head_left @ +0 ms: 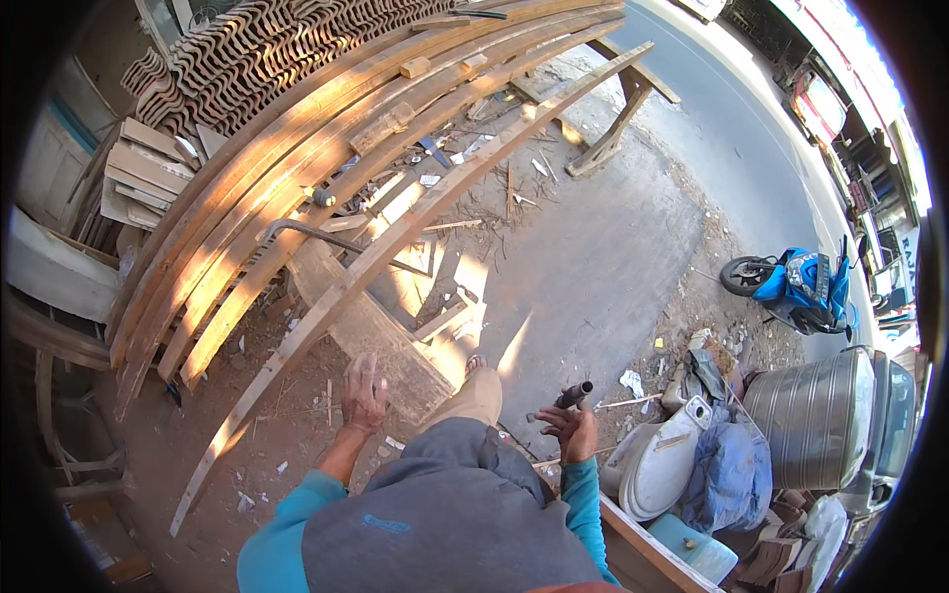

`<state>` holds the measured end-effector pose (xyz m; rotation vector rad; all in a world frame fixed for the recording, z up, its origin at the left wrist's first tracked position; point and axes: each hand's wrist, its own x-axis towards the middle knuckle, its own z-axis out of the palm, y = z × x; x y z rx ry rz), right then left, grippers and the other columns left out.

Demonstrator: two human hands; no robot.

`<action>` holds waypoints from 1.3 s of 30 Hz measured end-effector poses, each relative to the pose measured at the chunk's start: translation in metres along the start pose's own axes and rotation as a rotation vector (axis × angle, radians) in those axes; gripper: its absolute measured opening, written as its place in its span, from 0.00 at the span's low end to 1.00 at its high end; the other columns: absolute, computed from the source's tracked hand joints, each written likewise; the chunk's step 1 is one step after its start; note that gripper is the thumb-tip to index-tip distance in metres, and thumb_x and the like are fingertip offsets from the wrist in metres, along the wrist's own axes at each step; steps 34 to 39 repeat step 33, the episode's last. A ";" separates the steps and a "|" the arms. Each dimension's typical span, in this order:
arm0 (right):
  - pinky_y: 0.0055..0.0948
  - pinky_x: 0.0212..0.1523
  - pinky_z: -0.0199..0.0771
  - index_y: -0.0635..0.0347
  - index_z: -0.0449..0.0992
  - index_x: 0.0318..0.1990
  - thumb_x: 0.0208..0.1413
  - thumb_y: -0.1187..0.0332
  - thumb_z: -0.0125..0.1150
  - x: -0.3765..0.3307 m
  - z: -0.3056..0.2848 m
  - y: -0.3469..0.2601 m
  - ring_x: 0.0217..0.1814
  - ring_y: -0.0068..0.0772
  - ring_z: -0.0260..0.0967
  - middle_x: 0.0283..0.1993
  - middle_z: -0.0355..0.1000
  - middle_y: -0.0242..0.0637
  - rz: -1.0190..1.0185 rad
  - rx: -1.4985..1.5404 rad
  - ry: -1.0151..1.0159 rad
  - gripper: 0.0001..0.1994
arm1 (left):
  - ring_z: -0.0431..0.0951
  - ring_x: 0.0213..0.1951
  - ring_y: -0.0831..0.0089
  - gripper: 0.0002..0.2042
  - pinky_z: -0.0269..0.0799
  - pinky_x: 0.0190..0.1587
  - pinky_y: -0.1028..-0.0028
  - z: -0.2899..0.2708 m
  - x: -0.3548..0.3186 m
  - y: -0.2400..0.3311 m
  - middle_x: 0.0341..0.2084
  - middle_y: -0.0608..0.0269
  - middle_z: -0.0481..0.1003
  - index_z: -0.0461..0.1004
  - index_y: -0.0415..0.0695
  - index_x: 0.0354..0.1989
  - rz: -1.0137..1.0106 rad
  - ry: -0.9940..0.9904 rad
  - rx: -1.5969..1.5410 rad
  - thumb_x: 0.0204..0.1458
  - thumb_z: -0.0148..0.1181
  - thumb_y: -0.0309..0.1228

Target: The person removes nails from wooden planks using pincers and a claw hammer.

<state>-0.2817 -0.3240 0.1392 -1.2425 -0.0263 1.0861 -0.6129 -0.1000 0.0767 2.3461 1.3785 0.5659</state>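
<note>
Two hands, right hand (573,427) fingers wrapped round dark tool handle (574,395), left hand (364,393) fingers spread, empty

My right hand (573,427) hides most of the dark tool (574,395); can't identify it. Sawhorse (613,128) legs partly behind planks (297,198).

The left hand (364,393) is being held out with fingers spread flat; the right hand (573,427) is being kept curled, palm upward.

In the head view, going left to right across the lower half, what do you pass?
Left hand → right hand gripping a dark tool handle → white toilet bowl → blue cloth bundle → metal drum.
</note>
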 end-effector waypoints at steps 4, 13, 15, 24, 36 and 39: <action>0.31 0.32 0.82 0.65 0.63 0.59 0.61 0.65 0.60 0.019 0.035 -0.042 0.45 0.46 0.80 0.47 0.76 0.54 -0.080 -0.280 0.055 0.22 | 0.55 0.67 0.44 0.29 0.52 0.67 0.48 0.064 0.035 0.011 0.66 0.43 0.57 0.60 0.43 0.66 -0.095 0.061 0.047 0.56 0.56 0.35; 0.40 0.52 0.72 0.64 0.78 0.44 0.52 0.55 0.71 0.124 0.021 -0.108 0.50 0.47 0.73 0.45 0.75 0.46 -0.485 -1.394 -0.010 0.21 | 0.55 0.68 0.46 0.29 0.51 0.67 0.47 0.059 0.046 0.023 0.67 0.47 0.56 0.64 0.44 0.64 -0.256 0.000 0.058 0.51 0.59 0.34; 0.45 0.53 0.72 0.60 0.76 0.47 0.48 0.58 0.73 0.151 0.026 -0.131 0.53 0.53 0.70 0.49 0.72 0.53 -0.590 -1.413 0.035 0.22 | 0.55 0.68 0.46 0.27 0.51 0.68 0.47 0.057 0.041 0.023 0.66 0.47 0.57 0.64 0.44 0.64 -0.288 -0.036 0.083 0.53 0.56 0.33; 0.21 0.24 0.64 0.58 0.67 0.30 0.59 0.61 0.67 0.253 0.071 -0.197 0.23 0.19 0.64 0.24 0.67 0.30 -0.543 -0.567 0.144 0.15 | 0.61 0.64 0.47 0.20 0.55 0.66 0.50 0.070 0.066 0.034 0.61 0.45 0.63 0.69 0.42 0.60 -0.356 0.030 0.095 0.58 0.49 0.31; 0.24 0.27 0.60 0.59 0.69 0.28 0.58 0.61 0.68 0.371 0.118 -0.197 0.26 0.17 0.56 0.23 0.62 0.25 -0.523 -0.909 -0.106 0.15 | 0.74 0.52 0.48 0.13 0.64 0.60 0.56 0.051 0.225 0.107 0.46 0.45 0.75 0.76 0.37 0.47 -0.393 0.277 -0.358 0.62 0.51 0.33; 0.24 0.27 0.60 0.59 0.69 0.28 0.58 0.61 0.68 0.371 0.118 -0.197 0.26 0.17 0.56 0.23 0.62 0.25 -0.523 -0.909 -0.106 0.15 | 0.74 0.52 0.48 0.13 0.64 0.60 0.56 0.051 0.225 0.107 0.46 0.45 0.75 0.76 0.37 0.47 -0.393 0.277 -0.358 0.62 0.51 0.33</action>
